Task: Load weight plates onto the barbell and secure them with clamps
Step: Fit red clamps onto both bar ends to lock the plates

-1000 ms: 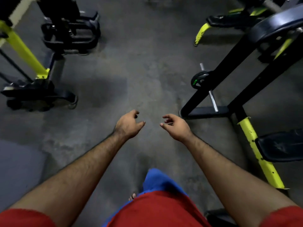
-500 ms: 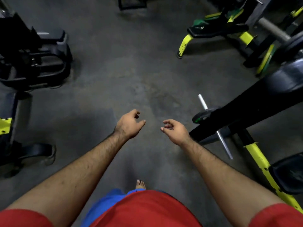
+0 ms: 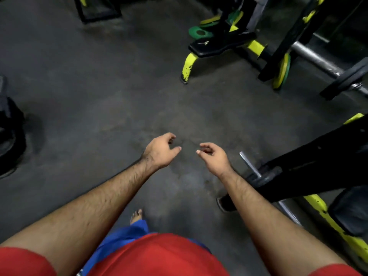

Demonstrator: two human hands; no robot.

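- Grey metal barbell [image 3: 318, 60], long and round, lies far off at the top right, up in a black rack, and its long line runs from upper left down to lower right.
- One black round weight plate [image 3: 346, 80] sits on that bar near its end, with the thin silver bar tip poking out past it.
- Yellow and green round plate [image 3: 282, 71] stands on its edge by the black rack post [image 3: 282, 42], just beside the bar.
- More green and yellow flat plates [image 3: 201, 32] lie at the top, behind a black bench pad with yellow legs [image 3: 221, 44].
- Both hands are held out over the bare grey floor [image 3: 99, 96] and hold nothing.
- On the left hand [image 3: 159, 151] the fingers are loosely curled and apart, with nothing in them.
- On the right hand [image 3: 214, 156] it is the same: loose, half open, holding nothing.
- All the plates and the bar lie up and to the right of the fingers, well apart from them.
- I think the right hand is the nearer one to them, so it would reach first.
- A short silver peg with a dark plate [image 3: 258, 174] sits low, just beside the right forearm. It is the nearest plate of all.
- I see no clamps anywhere.
- I think no plate has been picked up yet, so the job is at its walking step.
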